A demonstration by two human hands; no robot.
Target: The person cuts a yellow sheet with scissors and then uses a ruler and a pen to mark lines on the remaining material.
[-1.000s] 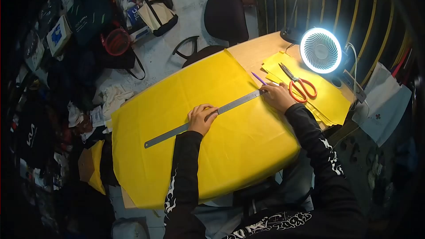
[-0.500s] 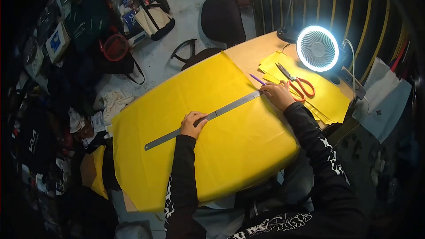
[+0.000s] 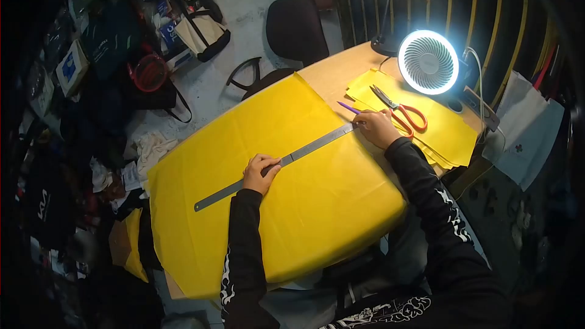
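A long steel ruler lies slantwise across a large yellow sheet spread over the table. My left hand grips the ruler near its middle, thumb on the near edge and fingers over the far edge. At the ruler's far right end is my right hand, its fingers closed with a purple pen sticking out to the left. Those fingertips also touch the ruler's end. Just beyond the right hand, scissors with orange handles rest on a stack of yellow pieces.
A lit ring-shaped fan lamp stands at the table's back right, with a white cable beside it. Behind the table is a black chair. Bags, cloth and a red basket crowd the floor at left.
The whole view has shifted slightly, so most things sit a little further left. Both hands keep about the same places on the ruler, and the purple pen stays in the right hand.
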